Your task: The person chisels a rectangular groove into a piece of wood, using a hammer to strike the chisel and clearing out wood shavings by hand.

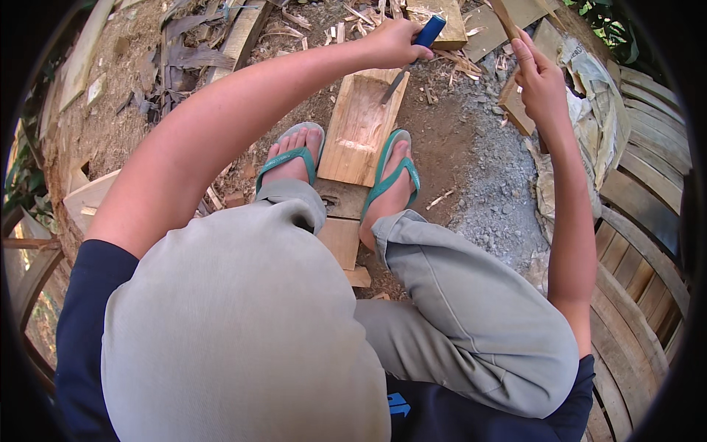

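My left hand (pixel 390 43) is closed around the blue handle of a chisel (pixel 429 32). Its metal blade slants down, and the tip meets the hollowed recess of a wooden block (pixel 352 161). That block lies between my feet, with a rectangular hollow cut into its upper face. Raised to the right, my right hand (pixel 541 81) grips a wooden-handled tool (pixel 504 18). The far end of this tool runs past the top edge of the view, so its head is hidden.
My feet in green-strapped flip-flops (pixel 392 174) flank the block. Wood shavings (pixel 462 65) and offcuts litter the dirt. Grey gravel (pixel 495 188) and a crumpled sheet (pixel 582 110) lie to the right, beside curved wooden slats (pixel 648 140). Another wooden piece (pixel 442 22) sits beyond the chisel.
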